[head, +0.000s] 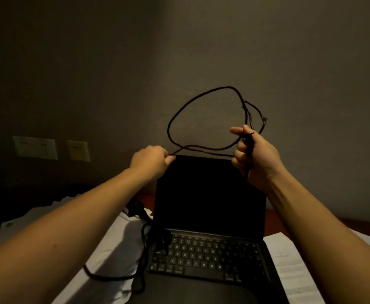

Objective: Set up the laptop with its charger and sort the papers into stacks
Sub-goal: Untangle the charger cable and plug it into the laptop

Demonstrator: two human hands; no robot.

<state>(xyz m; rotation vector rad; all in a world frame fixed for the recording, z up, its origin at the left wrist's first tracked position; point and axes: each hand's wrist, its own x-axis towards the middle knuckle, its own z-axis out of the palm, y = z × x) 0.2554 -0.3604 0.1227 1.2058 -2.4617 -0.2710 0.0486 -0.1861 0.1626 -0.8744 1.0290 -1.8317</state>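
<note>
Nearest, white papers [289,260] lie flat on either side of an open laptop [203,253]. Its keyboard faces the person, and its dark screen stands upright behind, facing back this way. Along the laptop's left edge, slack black cord trails over the papers toward a dark lump, perhaps the charger brick [138,208]; it is too dim to be sure. A strip of reddish-brown surface [271,222] shows beside the screen.

Above the screen's top edge both arms reach forward. The left grip [152,160] pinches the cord [229,87] at its fingertips. The right grip [254,154] is curled round several strands, with the thumb and forefinger raised. Between them the cord runs left to right, just over the lid, and a wide loop stands up from it. One small end points upward beside the right grip.

Behind is a bare, dim wall [289,62], with two pale outlet plates [35,148] low on the left.
</note>
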